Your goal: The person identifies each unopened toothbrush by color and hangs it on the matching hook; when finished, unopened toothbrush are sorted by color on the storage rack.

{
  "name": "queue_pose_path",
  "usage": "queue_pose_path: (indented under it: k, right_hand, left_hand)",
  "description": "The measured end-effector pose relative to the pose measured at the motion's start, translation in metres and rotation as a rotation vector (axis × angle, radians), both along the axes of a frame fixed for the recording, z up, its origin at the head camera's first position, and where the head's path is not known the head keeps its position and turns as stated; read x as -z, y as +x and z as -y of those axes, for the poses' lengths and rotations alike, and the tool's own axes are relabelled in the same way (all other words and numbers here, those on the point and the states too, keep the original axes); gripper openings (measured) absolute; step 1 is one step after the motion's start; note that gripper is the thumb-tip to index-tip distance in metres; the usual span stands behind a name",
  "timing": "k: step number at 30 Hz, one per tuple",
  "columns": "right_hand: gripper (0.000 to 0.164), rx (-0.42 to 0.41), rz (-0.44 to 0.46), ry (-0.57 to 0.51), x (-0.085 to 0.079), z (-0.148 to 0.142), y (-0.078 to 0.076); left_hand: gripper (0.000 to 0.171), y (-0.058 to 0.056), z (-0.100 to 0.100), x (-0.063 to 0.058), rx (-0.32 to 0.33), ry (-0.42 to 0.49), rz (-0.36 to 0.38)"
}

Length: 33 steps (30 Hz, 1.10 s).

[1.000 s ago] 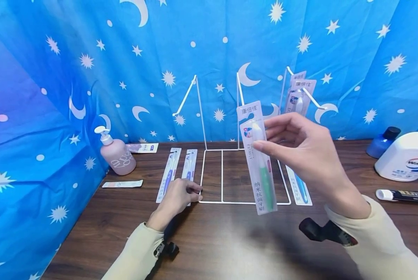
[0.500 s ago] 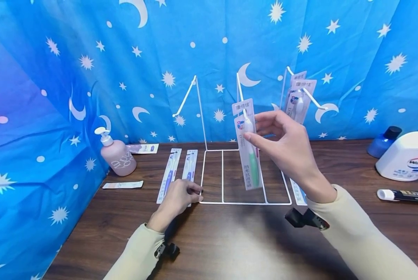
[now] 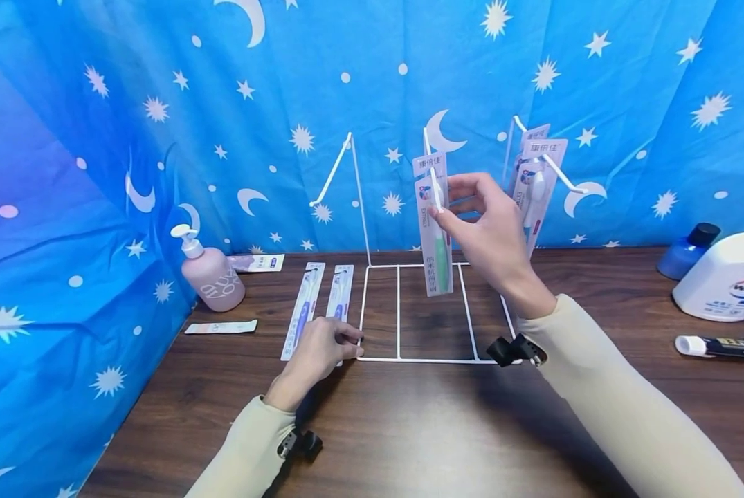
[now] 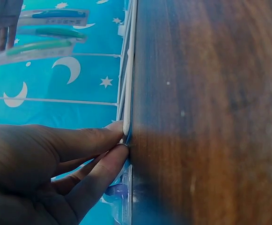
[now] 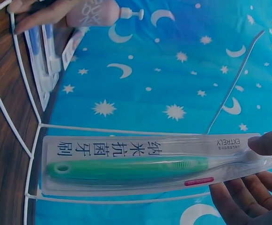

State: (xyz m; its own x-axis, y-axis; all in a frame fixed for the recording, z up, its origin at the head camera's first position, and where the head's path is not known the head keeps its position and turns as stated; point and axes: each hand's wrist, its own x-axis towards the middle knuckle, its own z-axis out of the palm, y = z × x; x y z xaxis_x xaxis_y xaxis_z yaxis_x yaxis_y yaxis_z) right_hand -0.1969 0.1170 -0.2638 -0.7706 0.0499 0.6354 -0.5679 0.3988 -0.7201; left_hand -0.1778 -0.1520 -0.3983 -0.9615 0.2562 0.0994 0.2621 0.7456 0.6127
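Note:
My right hand (image 3: 486, 225) pinches the upper part of a packaged green-handled toothbrush (image 3: 440, 266) between thumb and fingers. The pack hangs upright at the rack's middle hook (image 3: 427, 140), whose front end shows before the card near its hanging hole. In the right wrist view the toothbrush pack (image 5: 126, 168) lies lengthwise across the picture. Low on the left, my left hand (image 3: 315, 346) pinches the front left corner of the white wire rack (image 3: 398, 315) with thumb and finger; the left wrist view shows these fingertips on the wire (image 4: 127, 108).
Packaged toothbrushes (image 3: 542, 166) hang on the right hook. The left hook (image 3: 331, 169) sticks out forward. Two purple toothbrush packs (image 3: 303, 304) lie left of the rack, near a pink pump bottle (image 3: 214, 280). A white bottle (image 3: 723, 280) and a black tube (image 3: 729, 346) are at right.
My right hand has carried the green toothbrush pack left, up and back toward the rack, and the middle hook now comes through its card. My left hand has stayed at the rack's corner.

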Motion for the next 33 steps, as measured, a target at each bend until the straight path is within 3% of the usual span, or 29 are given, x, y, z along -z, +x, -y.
queue_pose_path:
  k: [17,24,33]
  right_hand:
    - [0.041,0.061,0.049,0.045,-0.006,-0.003,-0.044]
    - [0.043,0.066,0.131,0.086,-0.017,-0.007,-0.052]
    - [0.045,0.071,0.165,0.093,-0.016,-0.005,-0.058]
  left_hand:
    - [0.017,-0.002,-0.001,-0.001,0.001,-0.013,-0.001]
    - [0.017,-0.002,-0.002,-0.004,-0.006,0.001,0.016]
    - [0.016,-0.001,0.001,-0.002,-0.013,-0.004,0.017]
